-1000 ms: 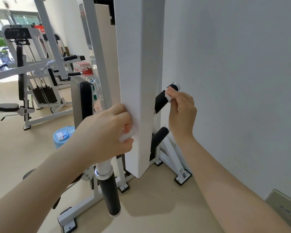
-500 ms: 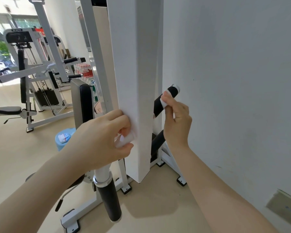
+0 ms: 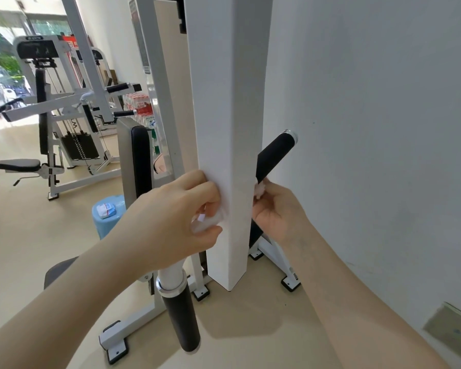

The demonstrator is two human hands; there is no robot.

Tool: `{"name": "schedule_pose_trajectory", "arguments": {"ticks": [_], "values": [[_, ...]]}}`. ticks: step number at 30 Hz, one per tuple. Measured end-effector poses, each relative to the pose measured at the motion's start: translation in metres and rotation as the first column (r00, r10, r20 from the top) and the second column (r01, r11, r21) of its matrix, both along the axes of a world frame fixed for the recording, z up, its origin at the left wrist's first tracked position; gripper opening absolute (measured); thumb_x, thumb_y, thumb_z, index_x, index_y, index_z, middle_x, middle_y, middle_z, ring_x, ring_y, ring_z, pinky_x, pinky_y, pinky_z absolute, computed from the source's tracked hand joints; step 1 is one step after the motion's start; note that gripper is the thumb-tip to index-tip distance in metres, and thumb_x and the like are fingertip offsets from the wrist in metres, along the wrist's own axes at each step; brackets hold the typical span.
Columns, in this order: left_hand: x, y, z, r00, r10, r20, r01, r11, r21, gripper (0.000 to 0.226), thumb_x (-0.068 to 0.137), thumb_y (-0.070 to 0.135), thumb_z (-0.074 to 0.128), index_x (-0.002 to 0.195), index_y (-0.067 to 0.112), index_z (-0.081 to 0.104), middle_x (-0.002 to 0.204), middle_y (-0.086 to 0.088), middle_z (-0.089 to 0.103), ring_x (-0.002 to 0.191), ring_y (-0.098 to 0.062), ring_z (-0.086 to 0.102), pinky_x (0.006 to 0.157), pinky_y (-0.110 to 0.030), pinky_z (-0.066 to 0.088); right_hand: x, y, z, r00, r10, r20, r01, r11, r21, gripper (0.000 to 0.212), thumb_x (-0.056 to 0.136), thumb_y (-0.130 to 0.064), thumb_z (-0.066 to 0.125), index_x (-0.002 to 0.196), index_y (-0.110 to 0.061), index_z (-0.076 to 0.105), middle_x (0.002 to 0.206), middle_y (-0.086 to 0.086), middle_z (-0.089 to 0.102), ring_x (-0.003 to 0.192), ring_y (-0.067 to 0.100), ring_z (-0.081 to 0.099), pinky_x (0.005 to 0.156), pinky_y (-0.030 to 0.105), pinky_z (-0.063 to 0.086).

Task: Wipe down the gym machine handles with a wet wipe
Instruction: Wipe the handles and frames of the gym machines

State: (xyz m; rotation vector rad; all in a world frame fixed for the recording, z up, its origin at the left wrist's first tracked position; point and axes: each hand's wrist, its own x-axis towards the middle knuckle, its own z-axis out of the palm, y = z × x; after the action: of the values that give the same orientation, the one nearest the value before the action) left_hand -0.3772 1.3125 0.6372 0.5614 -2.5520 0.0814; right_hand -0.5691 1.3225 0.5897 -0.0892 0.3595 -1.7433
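The right hand (image 3: 274, 211) pinches a crumpled wet wipe (image 3: 260, 189) against the lower end of the black handle (image 3: 273, 155), which slants toward 1 o'clock behind the white column (image 3: 226, 129). At 9 o'clock of the column, the left hand (image 3: 171, 219) grips another white wipe (image 3: 208, 222) beside it.

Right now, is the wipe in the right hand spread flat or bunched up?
Bunched up: the wipe shows as a crumpled white wad pinched by the right hand.

Wipe-holding hands (image 3: 277, 209) beside white column (image 3: 228, 129)
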Motion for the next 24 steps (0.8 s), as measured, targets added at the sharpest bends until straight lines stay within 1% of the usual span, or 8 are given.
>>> {"name": "schedule_pose_trajectory", "arguments": {"ticks": [2,5,8,14,17,20,22,24], "values": [[-0.001,0.001,0.000,1.000,-0.006,0.001,0.006,1.000,0.010,0.025,0.067,0.049,0.045,0.078,0.026,0.049,0.083,0.009,0.049,0.060,-0.015,0.054,0.049,-0.037,0.052,-0.009,-0.003,0.005,0.998,-0.054,0.036,0.054,0.999,0.006,0.013,0.091,0.004,0.044,0.097,0.001,0.054,0.075,0.021,0.065,0.054,0.018,0.058,0.055,0.018,0.054],[-0.001,0.001,0.001,1.000,-0.016,-0.010,0.016,1.000,0.027,0.026,0.067,0.048,0.045,0.079,0.025,0.050,0.084,0.008,0.049,0.063,-0.014,0.054,0.051,-0.036,0.053,-0.008,-0.004,0.011,0.993,-0.103,0.051,0.098,0.991,0.088,0.020,0.091,0.008,0.039,0.082,-0.003,0.052,0.053,0.014,0.057,0.052,0.015,0.051,0.091,0.019,0.048],[0.001,-0.002,0.000,0.999,-0.028,-0.021,0.029,0.998,0.048,0.020,0.068,0.049,0.047,0.079,0.032,0.044,0.085,0.011,0.047,0.067,-0.008,0.052,0.055,-0.030,0.052,0.010,0.007,0.010,0.988,0.028,-0.152,-0.011,0.994,0.113,0.033,0.085,0.013,0.028,0.070,-0.006,0.050,0.042,0.006,0.052,0.037,0.010,0.042,0.061,0.013,0.042],[0.004,-0.009,-0.002,1.000,-0.011,0.005,0.010,0.998,0.068,0.019,0.068,0.048,0.048,0.079,0.033,0.044,0.085,0.018,0.042,0.080,0.001,0.050,0.059,-0.009,0.037,0.003,0.000,0.009,0.995,-0.079,-0.063,0.086,0.990,0.114,0.017,0.087,0.007,0.049,0.097,-0.001,0.059,0.077,0.019,0.065,0.052,0.013,0.053,0.055,0.017,0.050],[0.007,-0.013,-0.001,1.000,-0.016,0.006,0.015,0.996,0.083,0.020,0.068,0.048,0.049,0.080,0.033,0.045,0.086,0.018,0.042,0.085,0.006,0.047,0.060,-0.006,0.034,-0.006,-0.001,0.007,0.947,-0.232,-0.223,0.265,0.956,0.128,0.020,0.084,0.008,0.052,0.099,-0.002,0.060,0.097,0.013,0.061,0.068,0.015,0.056,0.060,0.019,0.053],[0.008,-0.015,0.001,1.000,-0.016,0.013,0.015,0.996,0.090,0.021,0.069,0.048,0.050,0.079,0.030,0.049,0.087,0.019,0.042,0.087,0.004,0.047,0.061,-0.007,0.035,-0.007,-0.001,0.007,0.605,-0.479,-0.636,0.576,0.815,-0.065,0.022,0.087,-0.004,0.058,0.086,-0.023,0.069,0.085,-0.001,0.062,0.077,0.013,0.053,0.086,0.023,0.046],[0.010,-0.017,0.002,1.000,-0.016,0.024,0.014,0.996,0.093,0.017,0.069,0.047,0.051,0.079,0.034,0.045,0.087,0.022,0.041,0.085,0.004,0.049,0.062,-0.007,0.035,0.005,-0.002,0.007,0.156,-0.529,-0.834,0.615,0.713,-0.337,0.028,0.089,-0.009,0.057,0.079,-0.033,0.069,0.084,-0.007,0.062,0.081,0.008,0.054,0.078,0.012,0.044],[0.011,-0.019,0.003,0.999,-0.019,0.035,0.015,0.996,0.092,0.017,0.069,0.049,0.048,0.078,0.037,0.042,0.087,0.022,0.041,0.078,0.001,0.051,0.062,-0.008,0.037,0.015,-0.007,0.005,-0.318,-0.530,-0.786,0.435,0.655,-0.618,0.028,0.087,-0.006,0.047,0.080,-0.022,0.068,0.083,-0.011,0.059,0.086,0.008,0.052,0.075,0.011,0.042]]}}
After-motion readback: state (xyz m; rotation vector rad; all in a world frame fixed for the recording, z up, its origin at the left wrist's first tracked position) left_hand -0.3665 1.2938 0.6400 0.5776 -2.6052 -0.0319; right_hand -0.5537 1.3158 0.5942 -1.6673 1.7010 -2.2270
